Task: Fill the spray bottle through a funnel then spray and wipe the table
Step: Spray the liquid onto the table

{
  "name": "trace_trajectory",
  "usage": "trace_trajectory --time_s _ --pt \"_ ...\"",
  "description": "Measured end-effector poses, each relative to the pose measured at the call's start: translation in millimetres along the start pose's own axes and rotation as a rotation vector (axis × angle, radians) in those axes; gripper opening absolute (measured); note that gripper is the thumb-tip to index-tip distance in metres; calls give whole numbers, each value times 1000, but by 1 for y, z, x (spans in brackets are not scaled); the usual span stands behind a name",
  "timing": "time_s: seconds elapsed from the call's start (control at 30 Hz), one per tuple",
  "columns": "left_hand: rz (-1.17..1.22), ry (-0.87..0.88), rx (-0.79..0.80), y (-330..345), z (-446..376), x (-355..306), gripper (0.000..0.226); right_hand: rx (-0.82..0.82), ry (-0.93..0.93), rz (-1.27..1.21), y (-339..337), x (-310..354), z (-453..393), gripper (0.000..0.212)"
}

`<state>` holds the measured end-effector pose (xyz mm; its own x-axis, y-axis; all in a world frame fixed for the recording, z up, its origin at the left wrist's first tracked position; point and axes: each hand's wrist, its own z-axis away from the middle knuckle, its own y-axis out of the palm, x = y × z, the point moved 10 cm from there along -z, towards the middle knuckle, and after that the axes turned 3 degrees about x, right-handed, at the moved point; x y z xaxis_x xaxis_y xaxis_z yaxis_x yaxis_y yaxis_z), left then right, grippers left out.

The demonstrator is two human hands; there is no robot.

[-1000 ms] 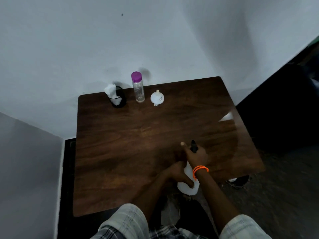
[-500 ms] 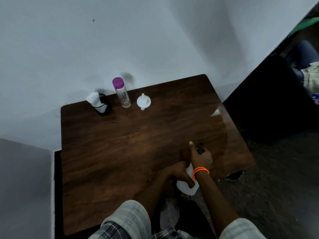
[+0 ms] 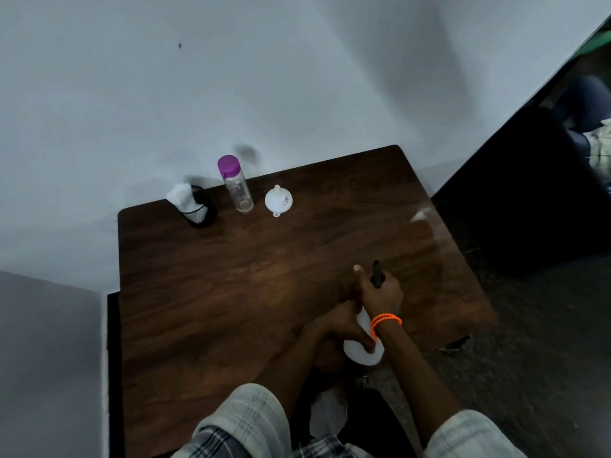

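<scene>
Both hands on the white spray bottle (image 3: pixel 363 350) at the near edge of the wooden table (image 3: pixel 231 292): left hand (image 3: pixel 344 325) wrapped round its body, right hand (image 3: pixel 380 292) clenched on the black spray head (image 3: pixel 377 276). A slip could tip it off. Funnel (image 3: pixel 278 200) sits far back from the bottle; dim room, grey wall (image 3: pixel 297 77) behind.

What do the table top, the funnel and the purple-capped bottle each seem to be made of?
Table top: wood or wood-look laminate, glossy; grain and glare show.
Funnel: probably white plastic, opaque and smooth.
Purple-capped bottle: clear plastic or glass, see-through; which one is unclear.
</scene>
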<state>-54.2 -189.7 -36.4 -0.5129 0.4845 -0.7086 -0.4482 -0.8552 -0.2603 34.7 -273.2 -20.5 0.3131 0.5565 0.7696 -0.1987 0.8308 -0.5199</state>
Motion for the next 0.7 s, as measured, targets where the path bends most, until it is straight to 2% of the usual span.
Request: trace_trajectory --time_s 0.23,0.33,0.4,0.43,0.47,0.5,0.53,0.57,0.6,0.63,0.67,0.7 --pt "72 12 -50 -22 -11 6 96 65 -83 -64 12 32 -11 42" --pt "261 -18 -159 -31 -18 21 96 111 -161 -26 19 46 -17 48" --pt "375 -63 -195 -40 -19 26 82 125 -245 59 26 55 -22 53" --pt "429 -14 -261 -51 -18 24 70 125 -263 89 28 58 -24 54" --pt "465 70 -422 -65 -14 25 62 125 -273 105 30 61 -24 55" --pt "458 132 -456 -72 -8 29 56 128 -272 125 30 63 -24 55" --pt "180 104 -595 -79 -11 30 51 129 -284 144 31 68 -22 54" --pt "-29 116 -888 -99 -8 25 47 129 -296 162 31 73 -21 51" --pt "-177 116 -1062 -100 6 20 41 134 -313 170 32 78 -21 48" --pt "-245 105 -1160 -101 12 10 40 146 -320 161 33 83 -21 43" --pt "-256 94 -1165 -106 12 5 46 164 -321 148 35 86 -24 39" --pt "-194 64 -1100 -118 15 7 55 181 -326 141 38 91 -27 36"
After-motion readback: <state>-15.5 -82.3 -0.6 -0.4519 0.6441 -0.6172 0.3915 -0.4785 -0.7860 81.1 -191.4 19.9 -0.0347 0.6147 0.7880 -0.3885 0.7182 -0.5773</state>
